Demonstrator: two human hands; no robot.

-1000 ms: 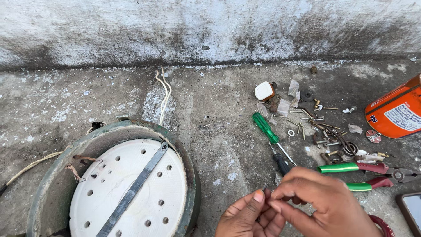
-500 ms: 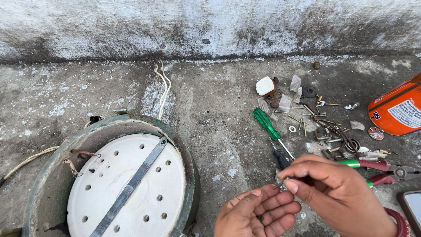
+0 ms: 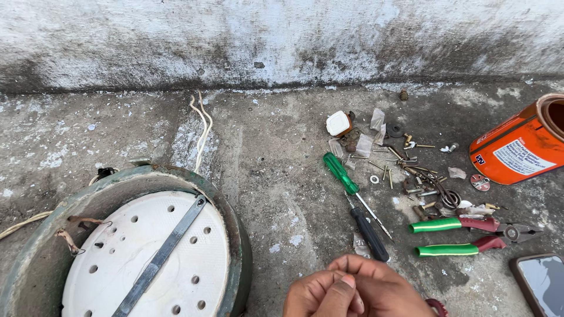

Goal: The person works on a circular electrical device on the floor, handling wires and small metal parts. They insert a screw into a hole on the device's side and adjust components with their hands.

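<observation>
My left hand [image 3: 320, 293] and my right hand [image 3: 390, 290] are pressed together at the bottom edge, fingers curled shut, left thumb on top. The small metal part seen earlier between the fingertips is hidden inside them. Just beyond the knuckles lies a black-handled screwdriver [image 3: 370, 235], with a green-handled screwdriver [image 3: 341, 173] farther back. To the right lie pliers [image 3: 464, 235] with green and red grips. To the left sits a round green housing [image 3: 238, 235] holding a white perforated disc [image 3: 117, 258] crossed by a grey metal strip [image 3: 161, 255].
Several loose screws, washers and bits [image 3: 411, 170] lie scattered on the concrete floor, with a small white block [image 3: 338, 123] behind them. An orange can [image 3: 520, 147] lies on its side at right. A phone [image 3: 543, 282] is at the lower right. White wires [image 3: 202, 129] run toward the stained wall [image 3: 282, 35].
My hands have dropped toward the bottom edge and closed together. The left palm, open half a second ago, is now curled, and the small part is out of sight.
</observation>
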